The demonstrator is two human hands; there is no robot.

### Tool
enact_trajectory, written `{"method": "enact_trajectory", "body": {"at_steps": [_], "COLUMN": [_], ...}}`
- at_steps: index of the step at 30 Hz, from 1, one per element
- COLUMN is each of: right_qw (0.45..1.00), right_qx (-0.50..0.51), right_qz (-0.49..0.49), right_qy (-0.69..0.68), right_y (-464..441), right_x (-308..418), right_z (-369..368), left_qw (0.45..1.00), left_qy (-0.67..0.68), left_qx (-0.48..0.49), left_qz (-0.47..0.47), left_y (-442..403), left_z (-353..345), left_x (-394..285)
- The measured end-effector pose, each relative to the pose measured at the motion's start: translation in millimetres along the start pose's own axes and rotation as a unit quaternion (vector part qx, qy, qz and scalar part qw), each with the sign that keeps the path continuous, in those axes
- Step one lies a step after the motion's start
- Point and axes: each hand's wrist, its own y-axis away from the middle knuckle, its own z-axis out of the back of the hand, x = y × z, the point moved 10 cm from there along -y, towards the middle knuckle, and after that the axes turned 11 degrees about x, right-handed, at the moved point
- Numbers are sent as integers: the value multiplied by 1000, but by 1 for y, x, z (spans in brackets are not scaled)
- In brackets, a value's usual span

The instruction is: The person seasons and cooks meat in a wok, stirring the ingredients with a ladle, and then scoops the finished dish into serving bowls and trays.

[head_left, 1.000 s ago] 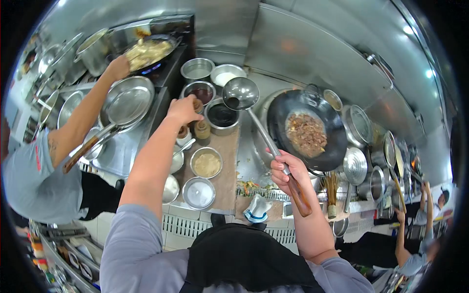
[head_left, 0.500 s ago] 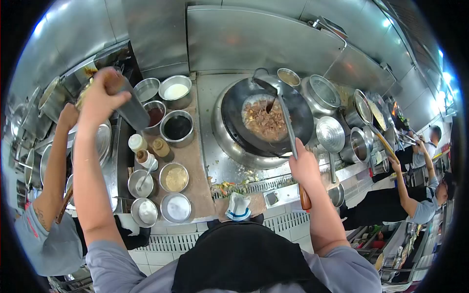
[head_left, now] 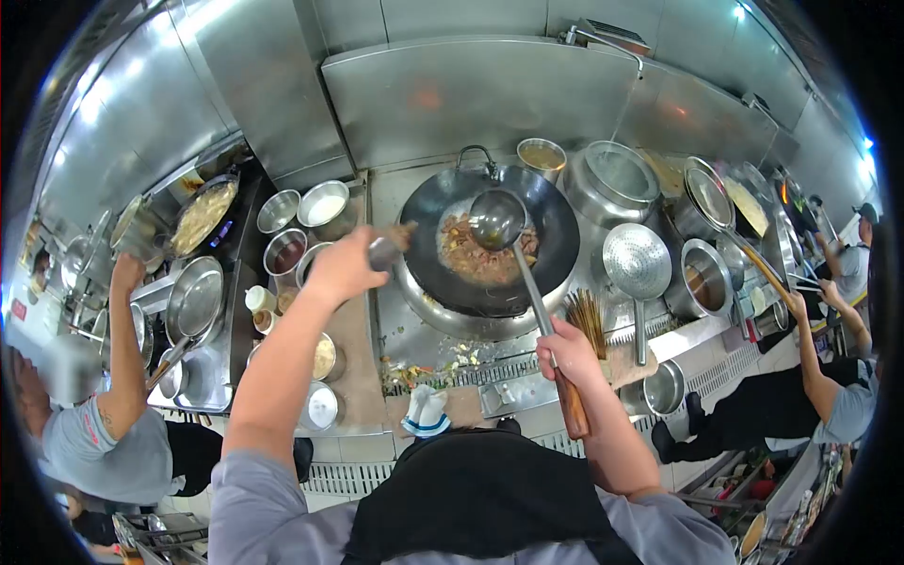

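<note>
A co-worker (head_left: pixel 108 452) stands by a strainer (head_left: pixel 195 294) at far left, while nearer the middle the cook's left hand (head_left: pixel 347 271) grips a blurred bottle (head_left: pixel 384 252), tilted toward the left rim of a black wok (head_left: pixel 554 212) with browned meat (head_left: pixel 469 262) lying in its base. Over the meat hangs the bowl of a ladle (head_left: pixel 498 222), whether touching it cannot be told, its handle slanting down to the right hand (head_left: pixel 570 356), fingers closed around it. Farther right are a bamboo brush (head_left: pixel 587 322), a skimmer (head_left: pixel 637 258) and a second co-worker (head_left: pixel 800 400).
</note>
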Motion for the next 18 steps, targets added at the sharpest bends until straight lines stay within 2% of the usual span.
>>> {"method": "enact_trajectory", "body": {"at_steps": [1,3,5,7,8,10,13,18], "right_qw": [996,991,982,976,971,971,973,969], "right_qx": [36,69,120,134,137,154,161,161], "right_qz": [-32,-42,-45,-59,-76,-62,-46,-32], "right_qy": [-76,-105,-136,-159,-179,-175,-158,-183], "right_y": [1,4,4,5,7,10,16,16], "right_x": [-9,-12,-16,-21,-25,-21,-15,-12], "right_z": [1,7,10,18,20,26,34,51], "left_qw": [997,975,950,913,911,850,869,864], "left_qy": [-70,-194,-293,-395,-400,-503,-474,-480], "left_qx": [37,98,99,100,100,155,141,146], "left_qz": [-8,-42,-40,3,7,-13,-21,-50], "left_y": [-23,-57,-97,-126,-135,-148,-155,-152], "left_z": [-18,-36,-55,-67,-68,-82,-75,-72], "left_x": [-15,-62,-93,-124,-135,-153,-166,-181]}}
